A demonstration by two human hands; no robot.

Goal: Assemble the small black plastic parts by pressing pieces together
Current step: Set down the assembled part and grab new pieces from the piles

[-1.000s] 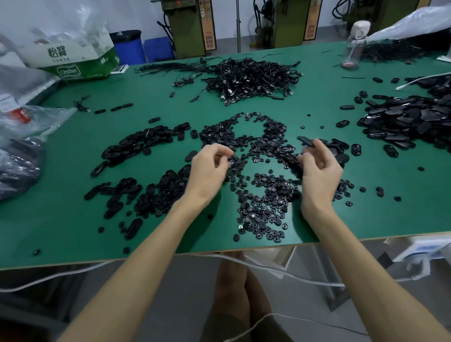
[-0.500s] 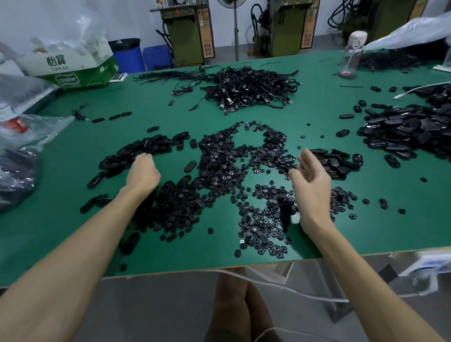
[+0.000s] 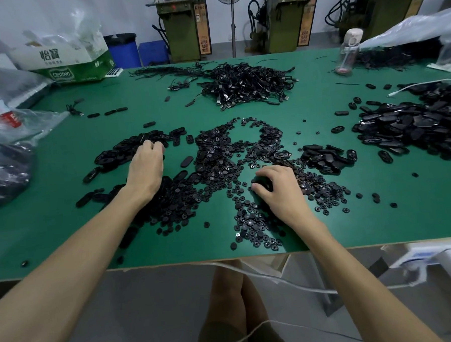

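Here, palm-down, left hand (image 3: 147, 169) touches black parts (image 3: 218, 155); right hand (image 3: 280, 191) clutches some.

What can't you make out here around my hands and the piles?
- Head view: the left hand has its fingertips down in the oval pieces; the back of the hand hides whether it pinches one.
- The right hand curls over the round parts; the palm hides any grip.
- The right pile: cut off by the frame edge.
- The plastic bag at left: contents blurred, partly cut off.
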